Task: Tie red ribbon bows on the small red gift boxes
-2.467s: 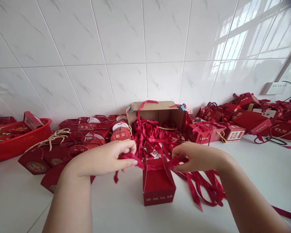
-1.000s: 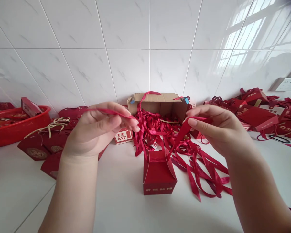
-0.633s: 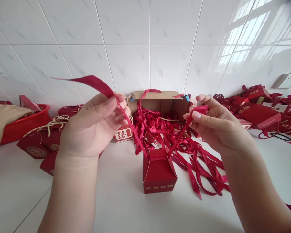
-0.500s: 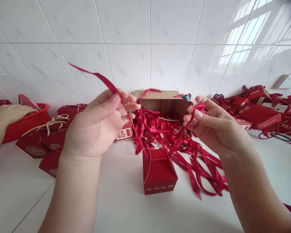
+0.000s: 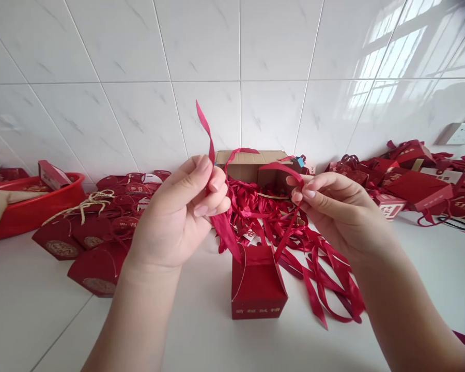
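A small red gift box [image 5: 258, 289] with gold lettering stands on the white counter [image 5: 201, 336] in front of me. A red ribbon [image 5: 227, 232] runs up from both sides of its top. My left hand [image 5: 182, 212] pinches the left strand above the box, with the loose end standing up past my fingers. My right hand [image 5: 333, 206] pinches the right strand, which loops over my fingertips. Both hands are held above and slightly behind the box.
An open cardboard box [image 5: 251, 163] spilling loose red ribbons [image 5: 318, 268] sits by the tiled wall. Flat red boxes [image 5: 101, 232] lie left, next to a red basin [image 5: 34, 206] where another person's arm [image 5: 0, 206] rests. Finished red boxes [image 5: 411, 186] are piled right.
Both hands have drawn closer together above the box. The left strand's loose end has swung from pointing left to standing upright. The other person's hand has dropped behind the basin.
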Demonstrator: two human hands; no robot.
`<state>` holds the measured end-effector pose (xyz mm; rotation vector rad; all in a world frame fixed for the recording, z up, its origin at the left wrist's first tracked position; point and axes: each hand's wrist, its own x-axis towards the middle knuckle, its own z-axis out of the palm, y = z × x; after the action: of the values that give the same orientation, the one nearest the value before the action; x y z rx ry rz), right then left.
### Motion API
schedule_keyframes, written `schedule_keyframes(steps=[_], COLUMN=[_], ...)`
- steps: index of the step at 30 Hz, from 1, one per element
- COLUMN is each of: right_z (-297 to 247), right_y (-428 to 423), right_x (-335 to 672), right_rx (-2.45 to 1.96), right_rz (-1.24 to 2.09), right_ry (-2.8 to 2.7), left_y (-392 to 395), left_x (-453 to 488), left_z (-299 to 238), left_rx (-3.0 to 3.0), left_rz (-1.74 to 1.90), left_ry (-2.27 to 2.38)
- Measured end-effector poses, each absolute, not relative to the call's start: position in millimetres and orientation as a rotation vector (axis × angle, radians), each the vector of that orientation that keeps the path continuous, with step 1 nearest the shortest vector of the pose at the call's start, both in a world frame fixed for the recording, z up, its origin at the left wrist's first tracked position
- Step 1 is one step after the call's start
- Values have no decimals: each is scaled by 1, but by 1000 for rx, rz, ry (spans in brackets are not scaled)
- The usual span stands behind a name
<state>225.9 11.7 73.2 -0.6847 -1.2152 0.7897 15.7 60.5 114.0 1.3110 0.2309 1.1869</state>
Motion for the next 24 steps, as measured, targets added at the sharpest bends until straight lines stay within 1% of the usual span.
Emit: schedule_keyframes(steps=[3, 6, 14, 20, 24], right_z=[73, 72, 71, 71, 70], right_y=[11, 8, 3, 4, 6], right_x=[225, 223, 214, 214, 214], right_rx=[-665, -714, -745, -711, -678], right_rz=[784, 710, 570, 523, 501], right_ry=[-1234, -1246, -1295, -1317, -1288], left_y=[62, 61, 53, 49, 49], left_x=[16, 16, 23, 26, 25], left_z=[112, 111, 113, 112, 109], left_rx=[1316, 1304, 1210, 1223, 1339], left_rz=[1162, 1157, 1231, 1346, 1499], left_ry=[202, 189, 211, 242, 332])
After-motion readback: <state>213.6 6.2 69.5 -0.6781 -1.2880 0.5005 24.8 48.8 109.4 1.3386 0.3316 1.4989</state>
